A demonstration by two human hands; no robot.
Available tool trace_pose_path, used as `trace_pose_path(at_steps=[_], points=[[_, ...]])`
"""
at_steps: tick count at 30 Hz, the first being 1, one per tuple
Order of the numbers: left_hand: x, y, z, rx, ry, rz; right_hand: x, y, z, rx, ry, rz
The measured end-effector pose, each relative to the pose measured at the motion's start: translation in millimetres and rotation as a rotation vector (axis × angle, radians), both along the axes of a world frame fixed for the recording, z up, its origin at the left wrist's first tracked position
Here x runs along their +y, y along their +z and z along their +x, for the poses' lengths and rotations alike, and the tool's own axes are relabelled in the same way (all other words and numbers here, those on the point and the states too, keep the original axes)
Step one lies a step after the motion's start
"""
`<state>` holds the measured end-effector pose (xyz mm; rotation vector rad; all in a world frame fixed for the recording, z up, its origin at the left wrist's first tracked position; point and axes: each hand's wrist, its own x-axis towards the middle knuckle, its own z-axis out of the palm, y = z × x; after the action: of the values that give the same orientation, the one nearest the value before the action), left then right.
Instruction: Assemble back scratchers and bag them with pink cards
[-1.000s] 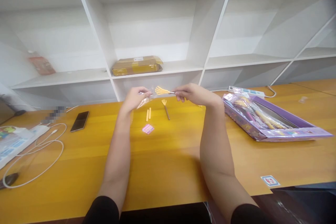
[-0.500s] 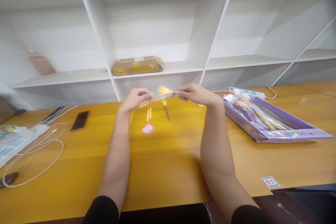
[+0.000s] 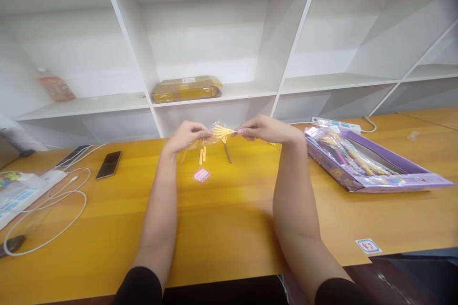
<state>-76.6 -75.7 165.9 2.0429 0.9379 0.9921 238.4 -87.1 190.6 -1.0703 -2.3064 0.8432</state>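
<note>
Between my hands, just above the back of the table, is a yellow hand-shaped piece (image 3: 222, 131) with spread fingers, like the head of a small back scratcher. My right hand (image 3: 263, 129) is closed on its narrow stem end. A clear plastic bag (image 3: 215, 139) is pinched in my left hand (image 3: 189, 136), its mouth around or against the yellow fingers; I cannot tell how far they are inside. Below lies a similar back scratcher (image 3: 228, 152) with a dark handle. Two short yellow sticks (image 3: 202, 156) and a pink card (image 3: 202, 175) are beside it.
A purple open box (image 3: 390, 183) with bagged items stands at the right, in front of a white power strip (image 3: 336, 125). Phones (image 3: 109, 165) and white cables (image 3: 84, 200) lie at the left. A taped carton (image 3: 188, 89) sits on the white shelf (image 3: 246, 90).
The yellow hand-shaped piece has moved slightly left and down, nearer my left hand and into contact or overlap with the plastic bag. Both hands keep their grip.
</note>
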Motion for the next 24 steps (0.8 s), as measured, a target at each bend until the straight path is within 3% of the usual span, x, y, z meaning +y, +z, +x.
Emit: trace_pose_path(at_steps=[10,24], points=[[3,-2.8,3,0.007,0.0,-0.025,-6,3.5,3,0.012,-0.062,0.029],[-3,-0.3,11,0.005,0.034,-0.035,-9,9.1,-4,-0.163,-0.064,0.025]])
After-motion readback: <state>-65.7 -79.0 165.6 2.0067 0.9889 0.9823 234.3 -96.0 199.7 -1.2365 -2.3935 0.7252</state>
